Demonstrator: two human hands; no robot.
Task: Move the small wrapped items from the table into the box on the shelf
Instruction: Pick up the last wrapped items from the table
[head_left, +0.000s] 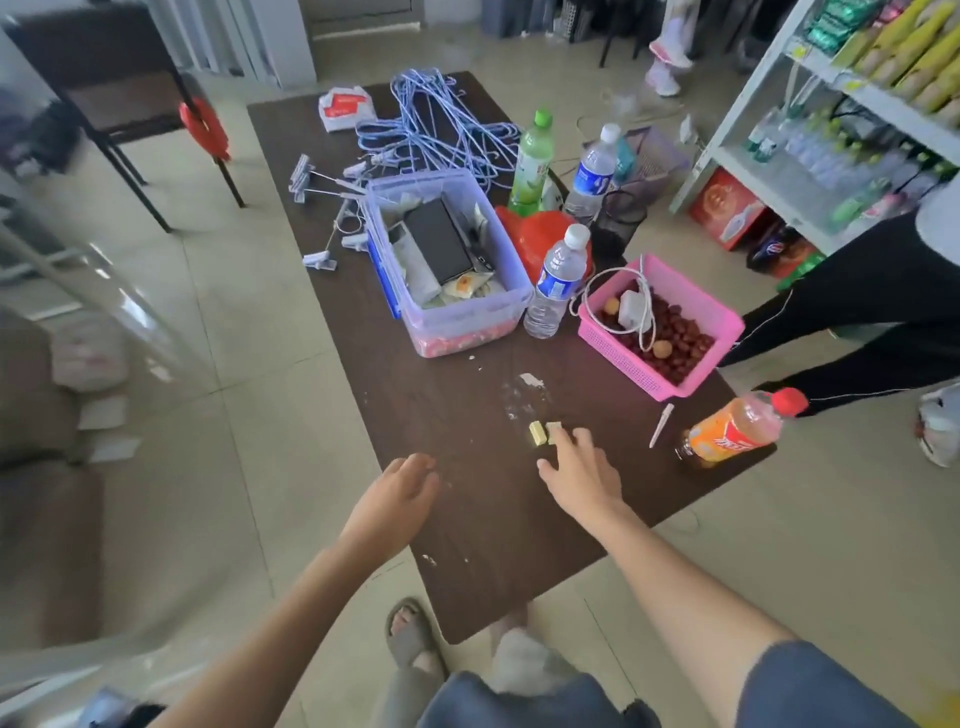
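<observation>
Two small yellow wrapped items (538, 433) lie side by side near the front of the dark brown table (483, 519). My right hand (582, 470) reaches over the table with fingers spread, its fingertips touching the right-hand item (554, 429). My left hand (402, 488) hovers open over the table's left edge and holds nothing. A white shelf unit (748, 104) stands at the far right, stocked with packets and bottles; I cannot tell which box on it is meant.
On the table are a clear plastic bin (447, 270), a pink basket (660, 327) of red fruit, several bottles, an orange drink bottle (737, 428) lying down, blue hangers (441, 119). A person's legs (857, 312) stand between table and shelf.
</observation>
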